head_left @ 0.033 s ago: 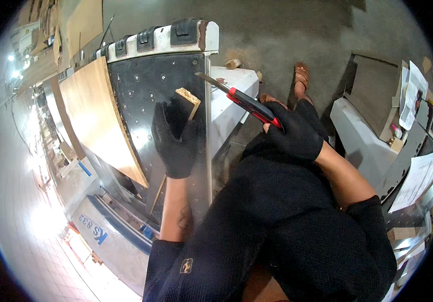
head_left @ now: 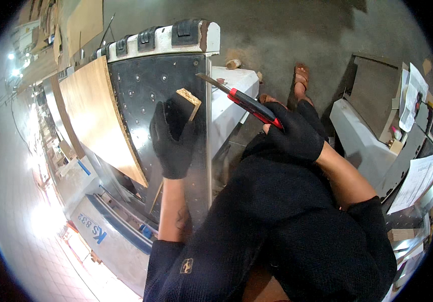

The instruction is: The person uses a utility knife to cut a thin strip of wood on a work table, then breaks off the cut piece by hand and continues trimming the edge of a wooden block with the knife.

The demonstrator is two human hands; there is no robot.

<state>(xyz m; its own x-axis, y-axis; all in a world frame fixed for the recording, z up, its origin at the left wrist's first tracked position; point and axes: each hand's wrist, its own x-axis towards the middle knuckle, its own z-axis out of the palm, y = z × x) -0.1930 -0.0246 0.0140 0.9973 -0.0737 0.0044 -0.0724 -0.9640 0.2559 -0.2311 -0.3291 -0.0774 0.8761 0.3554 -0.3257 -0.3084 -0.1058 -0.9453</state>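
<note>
My left hand (head_left: 173, 146), in a black glove, is closed round a chipboard strip (head_left: 189, 96). The strip's rough, pale cut end shows past the fingertips, and part of its thin edge comes out below the palm. The rest of it is hidden by the glove. In my right hand (head_left: 295, 132), also black-gloved, is a red and black utility knife (head_left: 254, 108). Its long blade is out and points toward the upper left, near the strip's end but apart from it. Both hands are over or beside a dark metal machine table (head_left: 136, 80) with small round studs.
On the table's left part lies a large wood-faced panel (head_left: 93, 108). A white rail with black pads (head_left: 161, 38) edges its far end. Grey machine housing (head_left: 110, 236) is at lower left. To the right are a grey machine part (head_left: 360, 133) and paper sheets (head_left: 415, 181).
</note>
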